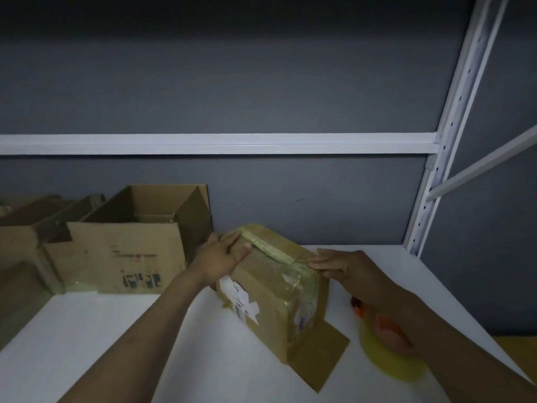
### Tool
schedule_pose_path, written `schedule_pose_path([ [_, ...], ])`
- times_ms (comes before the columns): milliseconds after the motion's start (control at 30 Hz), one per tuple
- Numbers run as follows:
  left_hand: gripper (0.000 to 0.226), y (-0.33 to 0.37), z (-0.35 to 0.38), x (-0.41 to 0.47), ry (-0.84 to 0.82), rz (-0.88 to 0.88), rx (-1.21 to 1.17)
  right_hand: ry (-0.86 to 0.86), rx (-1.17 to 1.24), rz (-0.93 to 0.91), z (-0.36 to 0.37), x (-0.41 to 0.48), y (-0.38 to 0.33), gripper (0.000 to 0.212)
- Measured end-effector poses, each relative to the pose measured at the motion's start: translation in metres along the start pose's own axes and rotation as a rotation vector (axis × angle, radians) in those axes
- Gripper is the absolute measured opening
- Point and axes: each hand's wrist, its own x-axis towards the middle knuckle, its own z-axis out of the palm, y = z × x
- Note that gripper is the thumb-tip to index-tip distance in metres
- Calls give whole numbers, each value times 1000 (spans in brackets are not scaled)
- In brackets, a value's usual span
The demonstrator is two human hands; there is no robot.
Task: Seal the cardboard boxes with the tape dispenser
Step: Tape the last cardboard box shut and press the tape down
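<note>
A small taped cardboard box [270, 292] with white labels stands tilted on the white shelf surface [116, 344]. My left hand [220, 257] grips its far left top corner, thumb on the near face. My right hand [345, 269] lies with straight fingers pressing the box's right top edge along a tape strip. One loose flap [319, 359] sticks out at the box's near bottom. The tape dispenser [386, 344], orange with a yellowish tape roll, lies on the shelf under my right forearm, partly hidden.
A larger open cardboard box [130, 245] stands to the left against the grey back wall, with more open boxes [23, 237] beyond it. A white shelf upright [436, 175] rises at right and a white beam [218, 144] crosses above.
</note>
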Motion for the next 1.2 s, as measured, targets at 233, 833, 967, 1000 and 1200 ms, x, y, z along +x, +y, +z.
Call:
schedule_pose_path([
  [233,59,32,8,-66,225,-140,457,-138,-571,325,-9,18,-49,42],
  [833,79,29,5,-60,-105,11,366,-22,-244,503,33,-8,-75,65],
  [967,86,19,2,-59,26,-54,193,41,-70,570,33,-9,-81,68],
  [1000,81,14,1,-56,43,-67,116,46,-27,590,34,-9,-77,67],
  [1200,48,0,6,-63,101,-163,-273,108,134,809,33,-20,-72,69],
])
